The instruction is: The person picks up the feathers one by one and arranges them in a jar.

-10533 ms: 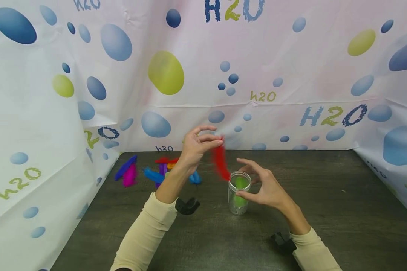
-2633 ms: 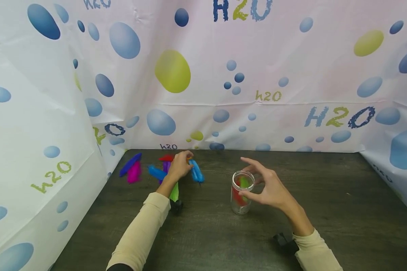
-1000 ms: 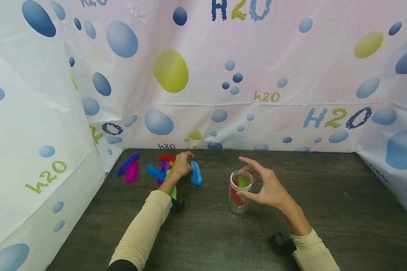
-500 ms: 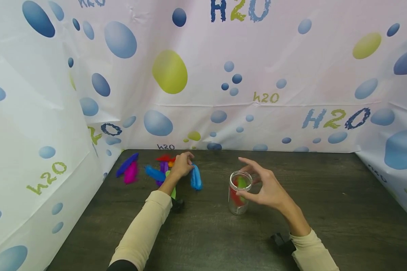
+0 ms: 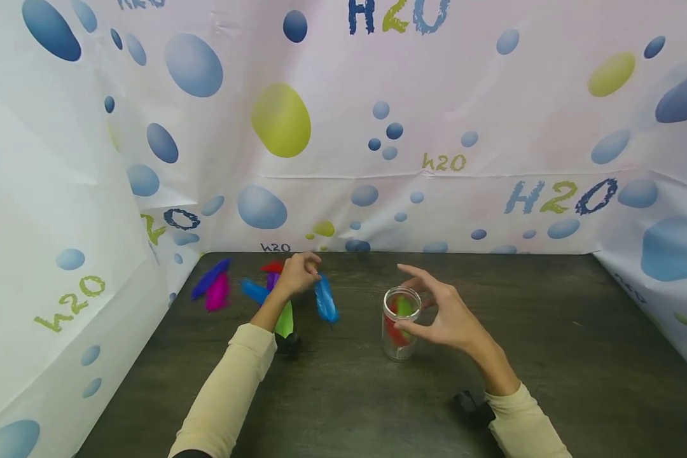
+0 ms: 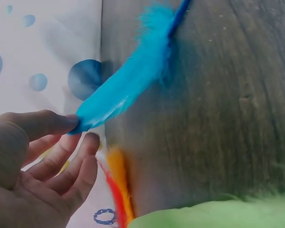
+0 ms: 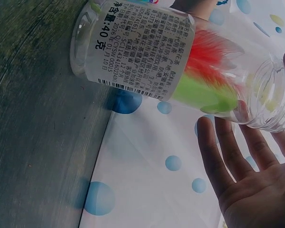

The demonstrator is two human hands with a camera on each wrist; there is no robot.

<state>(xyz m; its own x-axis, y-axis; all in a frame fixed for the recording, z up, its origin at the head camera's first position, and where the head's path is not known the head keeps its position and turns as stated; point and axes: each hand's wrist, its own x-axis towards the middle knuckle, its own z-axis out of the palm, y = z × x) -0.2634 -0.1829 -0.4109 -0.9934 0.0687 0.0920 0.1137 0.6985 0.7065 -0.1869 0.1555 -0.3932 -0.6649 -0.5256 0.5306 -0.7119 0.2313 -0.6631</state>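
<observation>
My left hand [image 5: 298,275] pinches the tip of a light blue feather [image 6: 126,85] between thumb and index finger. Its other end hangs down toward the dark tabletop, and the remaining fingers are loosely bent. A clear jar [image 5: 399,351], lidless and upright, stands right of centre with a printed label [image 7: 137,47] on its side. Inside it are a red feather [image 7: 209,54] and a green feather [image 7: 202,92]. My right hand [image 5: 449,318] holds the jar near its neck, thumb at the front and fingers round the back.
On the dark table [image 5: 343,394], to the left, lie a dark blue feather [image 5: 210,278], a magenta feather [image 5: 217,292], another blue feather [image 5: 254,291], a purple feather [image 5: 271,280], a red feather [image 5: 271,266] and a lime feather [image 5: 285,320]. An orange feather [image 6: 118,168] is behind the left hand.
The red feather, earlier in my left hand above the jar, is now inside it. My left hand went back to the pile and has now picked up the light blue feather's tip. The right hand stays.
</observation>
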